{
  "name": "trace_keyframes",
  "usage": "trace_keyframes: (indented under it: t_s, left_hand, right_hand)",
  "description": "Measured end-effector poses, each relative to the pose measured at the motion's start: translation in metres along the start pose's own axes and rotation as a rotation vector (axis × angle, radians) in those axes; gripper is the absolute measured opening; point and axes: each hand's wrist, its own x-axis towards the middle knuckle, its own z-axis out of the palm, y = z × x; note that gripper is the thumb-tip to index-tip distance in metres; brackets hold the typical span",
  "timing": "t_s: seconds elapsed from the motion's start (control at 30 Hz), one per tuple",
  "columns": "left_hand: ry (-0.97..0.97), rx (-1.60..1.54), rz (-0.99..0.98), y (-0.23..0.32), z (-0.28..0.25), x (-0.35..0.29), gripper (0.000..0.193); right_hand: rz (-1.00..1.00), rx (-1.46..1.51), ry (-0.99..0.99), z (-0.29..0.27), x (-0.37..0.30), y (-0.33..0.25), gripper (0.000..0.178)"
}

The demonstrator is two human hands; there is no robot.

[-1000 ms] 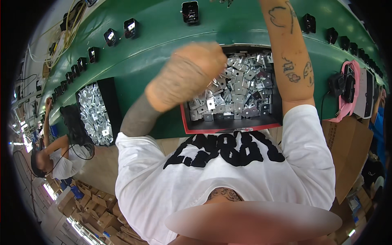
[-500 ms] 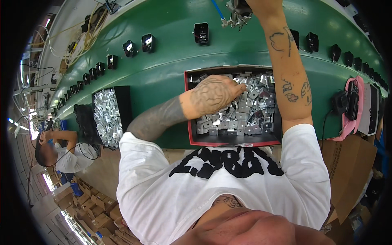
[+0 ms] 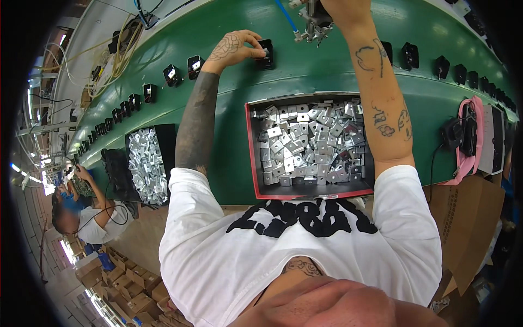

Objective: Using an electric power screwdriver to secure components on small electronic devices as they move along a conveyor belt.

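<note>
My left hand [image 3: 233,48] reaches to the far side of the green bench, its thumb and forefinger closed at a small black open-topped housing [image 3: 266,61]. A small shiny metal bracket [image 3: 266,53] shows at those fingertips, partly covered by them. At the top edge my right hand [image 3: 348,12] is wrapped against a metal tool [image 3: 316,23] with a blue hose [image 3: 285,15]; its fingers are partly cut off by the picture's edge. Nearer to me stands a red-edged black box [image 3: 253,158] full of loose square metal brackets [image 3: 310,143] with holes.
A row of black housings [image 3: 194,66] curves along the bench [image 3: 229,147] on both sides. Another black box [image 3: 167,139] of metal brackets stands to the left, near a seated person [image 3: 98,220]. At right lie a pink-edged item [image 3: 475,147], cables and cardboard [image 3: 471,218].
My left hand has left the box of brackets and moved up and away to the black housing. The right hand and the metal tool have shifted slightly left.
</note>
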Motion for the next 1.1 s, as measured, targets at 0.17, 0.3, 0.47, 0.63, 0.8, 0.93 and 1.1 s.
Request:
trace_keyframes:
  t_s: [0.17,0.3,0.47,0.63,0.8,0.93,1.1]
  left_hand:
    - [0.02,-0.082,-0.126,-0.004,0.013,0.007,0.022]
    - [0.068,-0.11,-0.242,-0.002,0.016,0.008,0.029]
    - [0.152,0.164,-0.151,-0.009,0.0,0.01,0.032]
    - [0.13,0.099,0.207,0.074,0.003,0.067,0.045]
    - [0.162,0.341,0.524,0.058,0.072,0.109,0.063]
    - [-0.147,-0.012,0.552,0.138,0.115,0.148,0.079]
    - [-0.3,-0.119,0.616,0.163,0.144,0.166,0.089]
  right_hand:
    - [-0.024,-0.042,-0.014,-0.006,-0.002,0.01,0.013]
    - [-0.041,-0.064,-0.027,-0.003,0.001,0.017,0.014]
    - [0.348,0.104,0.107,0.017,0.008,-0.042,0.016]
    - [0.588,0.205,-0.072,-0.008,0.02,-0.005,0.025]
    - [0.21,-0.107,-0.034,0.012,0.0,-0.067,0.026]
    - [0.359,-0.097,-0.105,0.01,0.0,-0.086,0.027]
    - [0.491,0.043,-0.166,0.024,0.0,-0.07,0.031]
